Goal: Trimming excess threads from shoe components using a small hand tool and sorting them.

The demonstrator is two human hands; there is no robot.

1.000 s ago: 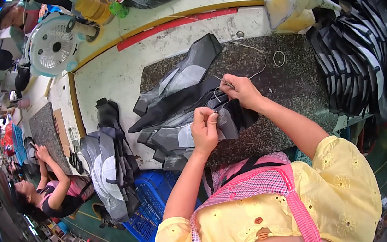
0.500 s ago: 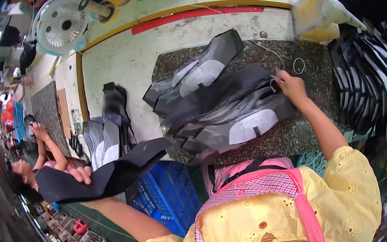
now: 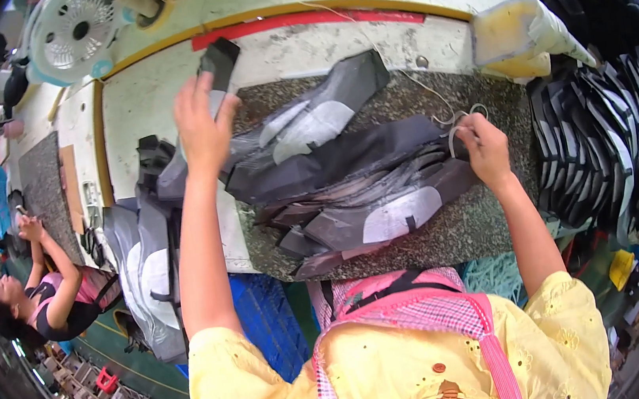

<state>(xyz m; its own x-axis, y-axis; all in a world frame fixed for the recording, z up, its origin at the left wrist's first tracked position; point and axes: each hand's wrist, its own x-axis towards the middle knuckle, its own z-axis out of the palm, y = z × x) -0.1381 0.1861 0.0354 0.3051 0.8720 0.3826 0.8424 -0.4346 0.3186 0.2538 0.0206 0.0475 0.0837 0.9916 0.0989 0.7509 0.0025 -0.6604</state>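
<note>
My left hand (image 3: pixel 203 126) is over the left side of the worktable with its fingers spread. Just beyond it, partly hidden by the hand, a dark grey and black padded piece (image 3: pixel 222 61) lies at an angle. My right hand (image 3: pixel 486 149) is closed at the right end of a stack of black and grey shaped pieces (image 3: pixel 331 162); a thin pale loop (image 3: pixel 453 140) shows at its fingertips. The stack has pale grey oval patches and rests on a dark speckled mat (image 3: pixel 489 214). Another grey piece (image 3: pixel 318 124) lies at its far side.
More grey pieces (image 3: pixel 136 278) hang over the table's left edge, near a blue crate (image 3: pixel 269 325). Dense stacks of pieces (image 3: pixel 596 142) stand at right, beside a yellowish container (image 3: pixel 506 33). A fan (image 3: pixel 75 30) stands far left; a co-worker (image 3: pixel 59 287) sits at left.
My left hand has moved from the lower left up over the table; the black piece it gripped has left that spot. My right hand stays by the stack. The view has shifted slightly.
</note>
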